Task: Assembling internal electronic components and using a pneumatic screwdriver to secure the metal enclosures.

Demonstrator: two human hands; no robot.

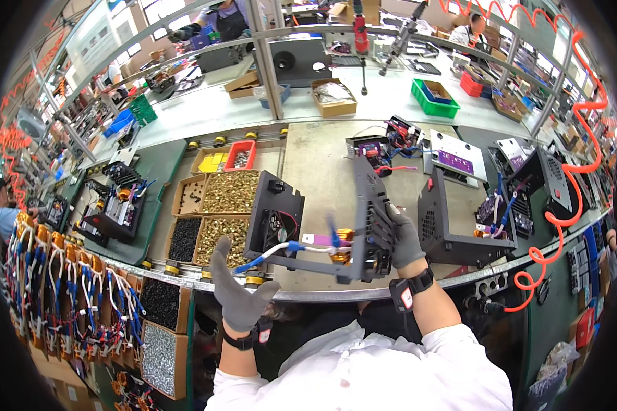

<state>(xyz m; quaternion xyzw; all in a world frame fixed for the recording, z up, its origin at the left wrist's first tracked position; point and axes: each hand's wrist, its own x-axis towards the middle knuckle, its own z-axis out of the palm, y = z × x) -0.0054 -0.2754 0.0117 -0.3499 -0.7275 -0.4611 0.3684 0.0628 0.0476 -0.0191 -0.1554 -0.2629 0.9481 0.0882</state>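
While the desk (315, 147) extends beyond the fingers (395, 218), a dark chassis (370, 212), long axis left-to-right, lies between the right hand (406, 236), nearer, fingers closed on its panel, and the left hand (240, 298), fingers widely parted and empty beside a blue-and-white cable (276, 251).

A dark grey metal housing (308, 266) sits in the near middle of the scene, open at the top and tilted. Its left panel (291, 204) carries a round black fan (279, 227) low down and a small black fitting (277, 185) higher up; its right panel (371, 205) is slotted and leans. Inside, toward the right, are an orange-copper coil (341, 255) and a purple strip (321, 239). A white cable with blue sleeves (278, 249) runs leftward across the near side, its blue end pointing left.
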